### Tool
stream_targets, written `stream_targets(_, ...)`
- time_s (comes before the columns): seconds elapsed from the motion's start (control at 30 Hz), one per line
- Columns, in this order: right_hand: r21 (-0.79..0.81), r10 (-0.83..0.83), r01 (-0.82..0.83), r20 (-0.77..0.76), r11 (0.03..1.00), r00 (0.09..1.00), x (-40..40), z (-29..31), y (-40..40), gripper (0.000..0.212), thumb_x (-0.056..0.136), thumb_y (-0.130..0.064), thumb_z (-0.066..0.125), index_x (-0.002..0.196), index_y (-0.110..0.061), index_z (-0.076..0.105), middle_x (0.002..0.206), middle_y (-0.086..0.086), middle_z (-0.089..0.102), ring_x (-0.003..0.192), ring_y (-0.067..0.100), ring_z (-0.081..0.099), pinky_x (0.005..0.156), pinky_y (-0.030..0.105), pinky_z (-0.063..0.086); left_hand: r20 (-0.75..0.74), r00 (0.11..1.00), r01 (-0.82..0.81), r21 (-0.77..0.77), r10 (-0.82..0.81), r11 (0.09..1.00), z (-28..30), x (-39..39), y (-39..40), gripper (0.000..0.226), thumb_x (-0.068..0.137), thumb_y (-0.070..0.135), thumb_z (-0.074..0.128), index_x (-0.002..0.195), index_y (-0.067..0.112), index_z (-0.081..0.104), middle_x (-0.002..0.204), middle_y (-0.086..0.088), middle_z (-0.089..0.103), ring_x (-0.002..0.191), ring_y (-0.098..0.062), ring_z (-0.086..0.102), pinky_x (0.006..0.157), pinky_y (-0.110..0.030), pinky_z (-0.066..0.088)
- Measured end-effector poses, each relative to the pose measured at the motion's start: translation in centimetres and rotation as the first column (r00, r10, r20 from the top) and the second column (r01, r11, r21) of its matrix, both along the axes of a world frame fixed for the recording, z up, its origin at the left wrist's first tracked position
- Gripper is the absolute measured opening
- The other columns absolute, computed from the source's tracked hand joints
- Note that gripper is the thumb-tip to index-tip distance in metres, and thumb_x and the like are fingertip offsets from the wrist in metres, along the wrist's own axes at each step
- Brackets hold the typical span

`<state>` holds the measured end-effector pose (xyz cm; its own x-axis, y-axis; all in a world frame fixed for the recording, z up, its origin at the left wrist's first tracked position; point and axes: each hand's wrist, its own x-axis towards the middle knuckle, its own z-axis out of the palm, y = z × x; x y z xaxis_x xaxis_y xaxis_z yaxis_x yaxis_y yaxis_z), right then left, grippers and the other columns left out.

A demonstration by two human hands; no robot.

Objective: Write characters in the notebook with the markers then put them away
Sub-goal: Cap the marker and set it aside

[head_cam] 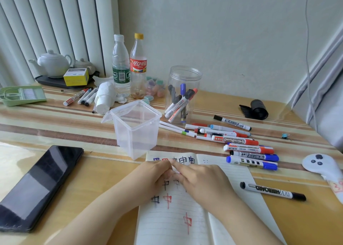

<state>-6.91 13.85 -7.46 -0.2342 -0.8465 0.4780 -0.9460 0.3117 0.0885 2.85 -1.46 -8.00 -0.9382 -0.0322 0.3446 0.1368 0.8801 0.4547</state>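
Phone (37, 185) lies dark at the far left of the table (111, 170). Next comes a clear square tub (136, 129), lid hinged back. Below it the left hand (154, 176) and right hand (202, 181) meet fingertip to fingertip over the open notebook (178, 217), curled together; whether they pinch anything I cannot tell. Rightward, loose markers (241, 146) lie in a heap near the round jar (182, 94), and one black marker (272, 191) rests beside the page.

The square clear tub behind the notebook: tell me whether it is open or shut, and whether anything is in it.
Open and empty. The square clear tub stands upright, its hinged lid flipped back, and only the striped table shows through its walls.
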Motion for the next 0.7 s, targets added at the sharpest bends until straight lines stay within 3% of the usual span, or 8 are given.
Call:
stream_targets(0.13,0.068,-0.074,0.067,0.093,0.995,0.993,0.0,1.1,0.5,0.049,0.084,-0.050,0.041,0.119,-0.024,0.064,0.066,-0.014,0.065,0.055,0.007,0.062,0.040,0.018,0.038,0.010,1.000,-0.020,0.065,0.019,0.998,0.1,0.3,0.2,0.017,0.096,0.022,0.040,0.079,0.019,0.042,0.065,0.013,0.041,0.059,-0.009,0.040,0.055,-0.019,0.029)
stream_targets(0.23,0.171,-0.188,0.138,0.319,0.975,0.929,0.0,3.3,1.9,0.056,0.095,-0.044,0.038,0.147,-0.031,0.021,0.099,-0.012,0.064,0.089,0.008,0.060,0.072,0.028,0.047,0.030,0.998,-0.063,0.098,0.060,0.993,0.6,0.5,0.0,0.024,0.097,0.022,0.038,0.075,0.030,0.035,0.066,0.013,0.042,0.063,-0.009,0.041,0.058,-0.018,0.032)
stream_targets(0.33,0.149,-0.191,0.123,0.674,0.981,0.714,-0.4,4.8,2.8,0.058,0.099,-0.031,0.031,0.146,-0.043,0.000,0.091,-0.010,0.063,0.084,-0.001,0.054,0.083,0.031,0.045,0.051,0.996,-0.074,0.103,0.069,0.992,1.7,0.7,-0.2,0.021,0.098,0.022,0.037,0.077,0.028,0.037,0.074,0.014,0.045,0.070,-0.008,0.042,0.064,-0.022,0.035)
stream_targets(0.43,-0.023,-0.056,0.142,0.845,0.990,0.532,-1.2,4.9,2.6,0.056,0.100,-0.020,0.035,0.135,-0.057,0.011,0.095,-0.010,0.068,0.067,-0.004,0.053,0.072,0.021,0.042,-0.003,1.000,0.019,0.064,-0.018,0.998,2.6,0.8,0.4,0.014,0.097,0.026,0.039,0.086,0.018,0.045,0.081,0.007,0.052,0.072,-0.008,0.044,0.065,-0.020,0.038)
stream_targets(0.5,-0.162,0.090,0.176,0.930,0.971,0.357,-0.9,5.2,2.2,0.046,0.099,-0.009,0.038,0.126,-0.046,0.038,0.090,0.003,0.071,0.058,0.006,0.053,0.063,0.024,0.046,-0.005,0.996,0.091,0.008,-0.091,0.996,2.6,0.8,1.1,0.020,0.097,0.028,0.039,0.098,0.015,0.054,0.091,0.005,0.057,0.081,-0.005,0.044,0.069,-0.012,0.036)
stream_targets(0.57,-0.259,0.247,0.256,0.966,0.931,0.079,-0.6,5.5,1.8,0.029,0.099,-0.002,0.037,0.113,-0.019,0.055,0.087,0.013,0.070,0.057,0.012,0.055,0.057,0.022,0.047,-0.012,0.989,0.149,-0.069,-0.151,0.986,2.2,0.7,1.5,0.037,0.094,0.037,0.030,0.107,0.015,0.056,0.096,0.005,0.060,0.092,-0.006,0.045,0.074,-0.013,0.036)
stream_targets(0.63,-0.284,0.361,0.336,0.912,0.898,-0.195,-0.2,5.5,1.4,0.028,0.097,0.002,0.035,0.103,-0.004,0.061,0.083,0.019,0.069,0.060,0.014,0.059,0.054,0.020,0.050,-0.011,0.984,0.174,-0.120,-0.176,0.978,1.6,0.9,1.4,0.048,0.089,0.042,0.023,0.107,0.015,0.058,0.094,0.004,0.062,0.093,-0.012,0.048,0.076,-0.019,0.038)
stream_targets(0.7,-0.288,0.409,0.363,0.855,0.886,-0.319,0.1,5.2,0.9,0.026,0.096,0.005,0.035,0.101,0.000,0.060,0.077,0.018,0.068,0.059,0.014,0.060,0.053,0.018,0.050,-0.015,0.987,0.154,-0.122,-0.157,0.980,1.2,1.3,0.9,0.050,0.088,0.043,0.020,0.105,0.015,0.059,0.092,0.003,0.063,0.092,-0.013,0.050,0.076,-0.022,0.041)
